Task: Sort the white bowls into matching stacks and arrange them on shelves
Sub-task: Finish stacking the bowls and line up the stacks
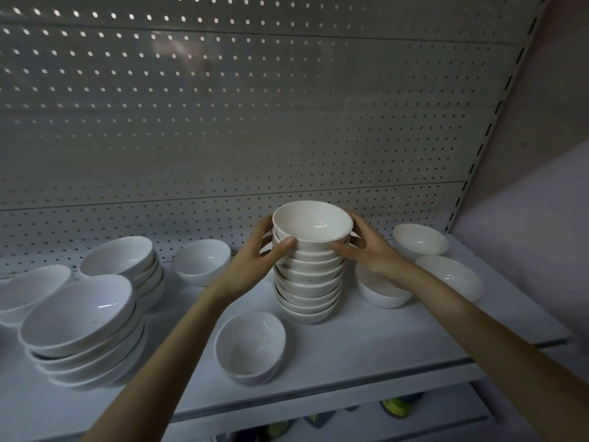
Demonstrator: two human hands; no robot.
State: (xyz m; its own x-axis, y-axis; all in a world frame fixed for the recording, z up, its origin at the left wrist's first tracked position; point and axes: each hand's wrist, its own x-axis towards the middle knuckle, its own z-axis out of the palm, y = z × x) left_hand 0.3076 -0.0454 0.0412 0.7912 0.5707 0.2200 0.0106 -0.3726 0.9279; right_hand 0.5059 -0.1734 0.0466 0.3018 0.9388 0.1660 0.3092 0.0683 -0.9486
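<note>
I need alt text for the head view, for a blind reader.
A left hand and right hand grip the top of a tall stack of white bowls on a white shelf. Loose bowls and shorter stacks surround it.

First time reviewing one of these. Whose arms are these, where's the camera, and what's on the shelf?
No machine: these are a person's bare arms, filmed by a wide-angle camera worn on their head, looking forward and down. The left hand and right hand grip the upper bowls of the tall stack of small bowls standing on the shelf. To its left stand a near stack of wider bowls and a far stack; loose bowls lie around. Behind is a perforated back panel.
</note>
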